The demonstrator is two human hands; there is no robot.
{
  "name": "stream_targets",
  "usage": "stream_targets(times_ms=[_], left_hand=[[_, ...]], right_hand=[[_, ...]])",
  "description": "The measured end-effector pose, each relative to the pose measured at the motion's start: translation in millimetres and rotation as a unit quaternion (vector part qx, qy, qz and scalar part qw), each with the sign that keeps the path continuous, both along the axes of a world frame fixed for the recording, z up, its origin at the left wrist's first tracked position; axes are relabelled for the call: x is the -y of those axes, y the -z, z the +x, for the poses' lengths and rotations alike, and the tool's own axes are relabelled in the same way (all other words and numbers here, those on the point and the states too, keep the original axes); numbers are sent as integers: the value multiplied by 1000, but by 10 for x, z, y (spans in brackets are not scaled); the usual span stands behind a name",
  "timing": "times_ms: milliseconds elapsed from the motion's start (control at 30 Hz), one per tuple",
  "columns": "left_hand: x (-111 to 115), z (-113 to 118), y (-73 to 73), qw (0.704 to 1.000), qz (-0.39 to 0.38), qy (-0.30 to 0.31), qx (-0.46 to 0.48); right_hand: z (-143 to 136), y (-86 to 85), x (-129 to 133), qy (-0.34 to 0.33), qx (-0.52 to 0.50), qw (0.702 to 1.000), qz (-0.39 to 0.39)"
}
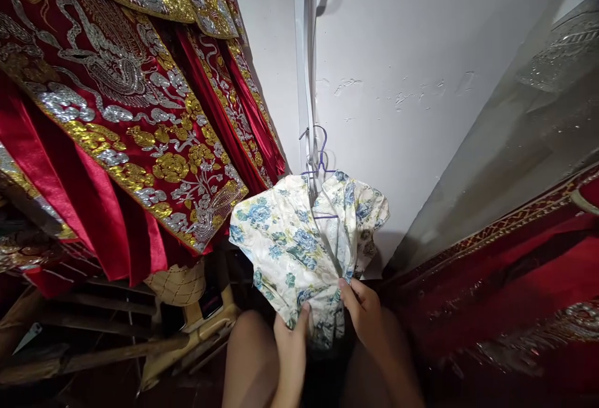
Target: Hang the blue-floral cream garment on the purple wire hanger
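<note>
A short-sleeved white blouse (281, 242) with blue and green flowers hangs by its shoulders from a thin purple hanger (322, 146). Its front is open at the neck, and the hanger's lower bar shows inside. My left hand (291, 333) grips the lower front of the blouse, thumb on top and fingers behind the cloth. Higher and to the right, my right hand (360, 305) pinches the front edge of the opening between thumb and fingers. The blouse's lower hem falls between my knees, partly in shadow.
Red costumes with gold and silver sequins (171, 165) hang at the left, above a bamboo chair (206, 333). Behind the blouse stands a white wall (397, 52) with a narrow vertical strip (306, 40). Red trimmed fabric (515, 258) lies along the right.
</note>
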State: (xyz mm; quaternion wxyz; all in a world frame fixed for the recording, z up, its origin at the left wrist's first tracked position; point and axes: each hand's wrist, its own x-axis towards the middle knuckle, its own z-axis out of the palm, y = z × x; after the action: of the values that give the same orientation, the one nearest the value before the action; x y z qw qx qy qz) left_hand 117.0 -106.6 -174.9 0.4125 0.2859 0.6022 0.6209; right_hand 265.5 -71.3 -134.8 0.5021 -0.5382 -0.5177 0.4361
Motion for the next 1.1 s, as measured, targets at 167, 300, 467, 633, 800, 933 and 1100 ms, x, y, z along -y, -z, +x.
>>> stream_targets(times_ms=[167, 300, 467, 633, 800, 933, 1100], left_hand=[[-28, 60, -108, 932, 185, -154, -270], [-180, 206, -83, 936, 183, 77, -292], [-369, 243, -77, 933, 161, 197, -254], [-384, 212, -71, 920, 160, 238, -267], [-416, 148, 40, 896, 159, 267, -318], [-531, 10, -58, 881, 157, 287, -341], [-802, -148, -967, 914, 251, 187, -258]], right_hand=[[-84, -19, 72, 24, -105, 992, -59], [-224, -14, 140, -4, -152, 984, -94], [-200, -29, 58, -29, -156, 980, -120], [-143, -580, -422, -54, -151, 986, -54], [-232, -1441, -933, -71, -194, 978, 35], [-235, -1578, -946, -112, -207, 971, 48], [-133, -1462, -774, -92, -184, 978, 42]])
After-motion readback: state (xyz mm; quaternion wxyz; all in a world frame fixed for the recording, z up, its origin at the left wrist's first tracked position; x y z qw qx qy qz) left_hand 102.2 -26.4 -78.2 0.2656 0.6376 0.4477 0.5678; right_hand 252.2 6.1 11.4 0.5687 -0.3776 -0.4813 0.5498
